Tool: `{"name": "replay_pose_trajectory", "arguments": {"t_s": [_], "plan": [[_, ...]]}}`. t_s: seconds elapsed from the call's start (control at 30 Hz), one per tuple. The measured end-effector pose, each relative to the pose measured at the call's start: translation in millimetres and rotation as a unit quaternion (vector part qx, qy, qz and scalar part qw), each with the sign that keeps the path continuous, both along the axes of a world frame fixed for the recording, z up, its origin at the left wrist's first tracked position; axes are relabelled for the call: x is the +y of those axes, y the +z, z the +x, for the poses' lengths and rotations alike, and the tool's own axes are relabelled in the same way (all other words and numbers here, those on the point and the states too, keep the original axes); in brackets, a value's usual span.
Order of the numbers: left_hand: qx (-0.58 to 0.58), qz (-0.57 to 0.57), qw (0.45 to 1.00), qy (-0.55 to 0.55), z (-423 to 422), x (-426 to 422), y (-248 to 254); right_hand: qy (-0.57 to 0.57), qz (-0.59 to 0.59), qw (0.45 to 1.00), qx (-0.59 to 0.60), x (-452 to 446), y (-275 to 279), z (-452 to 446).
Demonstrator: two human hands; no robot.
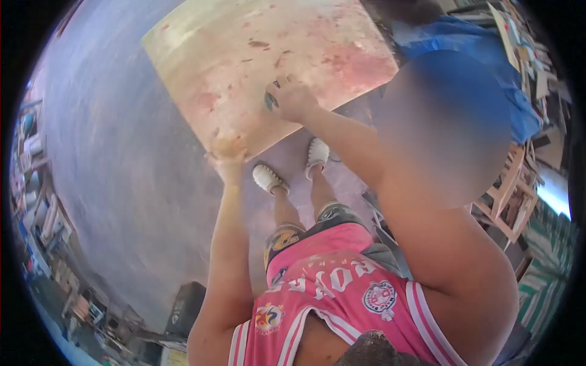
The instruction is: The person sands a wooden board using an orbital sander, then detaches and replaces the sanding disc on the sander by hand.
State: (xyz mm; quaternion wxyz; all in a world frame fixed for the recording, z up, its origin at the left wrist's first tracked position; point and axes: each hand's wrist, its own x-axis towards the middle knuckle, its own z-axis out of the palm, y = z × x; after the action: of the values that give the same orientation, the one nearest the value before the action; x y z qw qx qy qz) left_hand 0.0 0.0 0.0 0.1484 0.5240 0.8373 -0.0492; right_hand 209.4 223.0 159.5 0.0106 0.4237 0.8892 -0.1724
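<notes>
A large pale board point(305, 36) with reddish stains and dark marks spreads out in front of me. My left hand point(229, 149) is at its near left corner, with the fingers closed about the edge; their detail is washed out. Over the near part of the board, my right hand point(296, 100) is curled around a small dark green and black piece point(270, 100). Its kind cannot be made out, as the fingers cover most of it. This hand rests on or just above the stained surface.
My feet in white clogs point(268, 177) stand on the grey floor point(122, 171) below the board. A blurred round patch point(445, 128) covers much of the right side. Behind it lie a blue sheet point(528, 119) and wooden frames point(506, 189). Cluttered shelves point(46, 226) line the left.
</notes>
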Motion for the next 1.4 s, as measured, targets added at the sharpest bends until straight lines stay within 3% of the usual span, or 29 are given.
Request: {"name": "replay_pose_trajectory", "arguments": {"t_s": [0.03,0.1,0.13,0.17,0.27,0.43,0.6,0.83,0.9,1.03,1.1,1.13,1.23,1.3,1.33,1.4], "plan": [[0.063,0.048,0.995,-0.059,9,-2,12,0.016,-0.013,1.000,0.019,-5,0,-10],[-0.102,0.207,0.973,-0.010,11,-29,24,0.058,-0.035,0.997,0.025,-38,-2,-50],[-0.201,0.220,0.951,0.077,64,-27,44,0.090,-0.015,0.996,-0.001,-46,-10,-30],[-0.246,0.239,0.927,0.150,58,-24,76,0.121,0.011,0.992,0.027,-57,-14,-55],[-0.230,0.320,0.904,0.165,31,-30,73,0.210,0.039,0.972,0.095,-102,-25,-120],[-0.226,0.291,0.914,0.171,12,-79,47,0.275,-0.023,0.957,0.086,-201,-16,-163],[-0.228,0.276,0.919,0.164,20,-120,36,0.281,-0.008,0.958,0.060,-229,-9,-150],[-0.258,0.270,0.923,0.093,30,-38,-16,0.154,-0.006,0.986,0.059,-175,-8,-107],[-0.280,0.275,0.918,0.053,49,-30,-15,0.118,0.002,0.993,0.018,-156,-3,-81],[-0.314,0.269,0.910,-0.011,88,10,-14,0.058,0.009,0.997,0.059,-134,-11,-28],[-0.477,0.296,0.824,0.074,114,29,-4,0.035,0.023,0.997,0.061,-117,-8,-5],[-0.479,0.292,0.825,0.063,124,41,0,0.013,0.014,0.998,0.059,-110,-7,8],[-0.378,0.332,0.863,-0.043,151,83,-11,-0.040,0.004,0.998,0.044,-81,2,39],[-0.164,0.314,0.913,-0.203,171,114,-37,-0.069,0.002,0.997,0.031,-56,1,62],[-0.165,0.313,0.911,-0.210,182,128,-36,-0.096,0.019,0.995,0.031,-43,-5,78],[-0.385,0.249,0.884,-0.092,199,158,-28,-0.127,0.039,0.990,0.038,-20,-8,103]]}}
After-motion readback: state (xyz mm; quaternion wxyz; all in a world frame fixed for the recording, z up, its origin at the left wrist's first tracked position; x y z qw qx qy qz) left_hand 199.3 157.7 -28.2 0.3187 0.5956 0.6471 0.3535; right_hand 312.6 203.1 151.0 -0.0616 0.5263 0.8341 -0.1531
